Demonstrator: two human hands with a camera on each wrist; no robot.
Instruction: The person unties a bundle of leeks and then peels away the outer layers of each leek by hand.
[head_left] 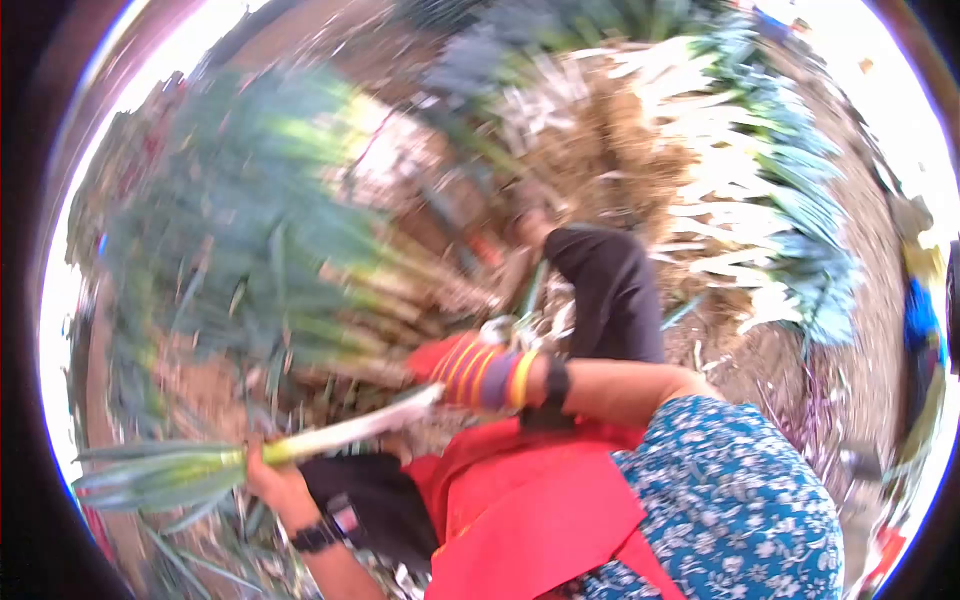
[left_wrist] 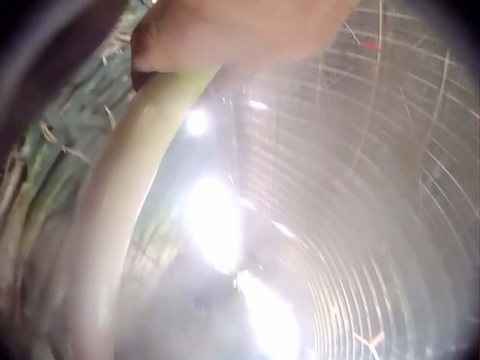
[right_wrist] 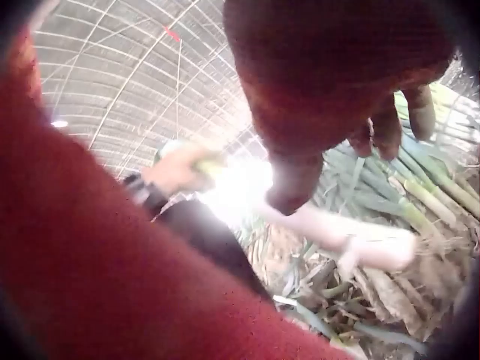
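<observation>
A leek [head_left: 350, 432] with a white stalk and green leaves lies across the lower left of the head view. Its green part is gripped by my bare left hand [head_left: 272, 482]; in the left wrist view the pale stalk [left_wrist: 129, 180] runs down from that hand [left_wrist: 240, 34]. My gloved right hand [head_left: 465, 370] is by the white end of the stalk. In the right wrist view its fingers [right_wrist: 386, 131] hang loosely bent above the white end [right_wrist: 379, 244]; whether the thumb touches the stalk I cannot tell.
A large pile of leeks [head_left: 270, 220] spreads at the left. More leeks [head_left: 735, 200], white ends inward, lie in an arc at the upper right. Leaf scraps [right_wrist: 322, 322] litter the ground below the right hand. My bent knee [head_left: 605, 270] stands between the piles.
</observation>
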